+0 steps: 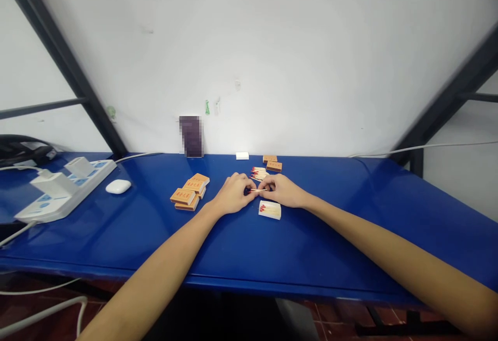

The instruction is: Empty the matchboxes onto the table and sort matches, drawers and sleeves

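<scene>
Between my two hands lie a few red-tipped matches (258, 190), pinched from both ends just above the blue tabletop. My left hand (236, 193) is closed on the red-head side, and my right hand (283, 189) grips the plain wooden side. Right behind the fingers rests a loose pile of matches (260, 173), heads to the left. Nearer to me, below my right hand, is a white matchbox tray (270, 210) with some matches in it. How many matches my fingers hold is hard to make out.
Several orange matchboxes (188, 193) are stacked left of my left hand. Two more matchboxes (274, 166) and a small white box (241, 156) lie near the wall. Further left are a white earbud case (118, 186) and a power strip (66, 190) with plugs and cables.
</scene>
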A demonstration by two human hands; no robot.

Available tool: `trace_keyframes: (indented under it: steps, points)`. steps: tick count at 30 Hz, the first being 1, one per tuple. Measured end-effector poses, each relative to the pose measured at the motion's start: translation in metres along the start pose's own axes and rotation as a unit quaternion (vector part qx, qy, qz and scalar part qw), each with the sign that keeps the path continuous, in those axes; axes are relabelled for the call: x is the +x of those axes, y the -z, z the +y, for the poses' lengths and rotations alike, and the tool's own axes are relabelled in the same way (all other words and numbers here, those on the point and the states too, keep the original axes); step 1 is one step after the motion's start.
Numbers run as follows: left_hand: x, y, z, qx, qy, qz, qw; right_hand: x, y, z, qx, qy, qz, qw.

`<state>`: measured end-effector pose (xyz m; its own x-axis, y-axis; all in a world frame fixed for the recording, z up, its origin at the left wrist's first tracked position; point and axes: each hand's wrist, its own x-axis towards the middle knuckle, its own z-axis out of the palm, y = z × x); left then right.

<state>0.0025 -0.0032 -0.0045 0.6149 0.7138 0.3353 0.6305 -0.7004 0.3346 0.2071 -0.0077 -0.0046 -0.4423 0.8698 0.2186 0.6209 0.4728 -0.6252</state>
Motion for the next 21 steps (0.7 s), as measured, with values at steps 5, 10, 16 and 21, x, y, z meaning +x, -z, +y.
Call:
trace_keyframes:
  steps: [5,10,16,21]
  points:
    - [-0.001,0.004,0.005,0.016,-0.006,-0.011,1.000,-0.005,0.001,-0.002,-0.011,0.025,0.031,0.999]
    - [0.000,0.006,0.011,0.062,-0.020,-0.024,0.998,-0.009,0.002,-0.004,-0.042,0.046,0.036,0.997]
    - [0.002,0.006,0.012,0.077,-0.022,-0.039,0.996,-0.006,0.010,-0.010,-0.047,0.009,0.002,0.999]
    - [0.005,0.005,0.010,0.079,-0.022,-0.041,0.996,-0.004,0.016,-0.016,-0.073,0.012,-0.025,0.997]
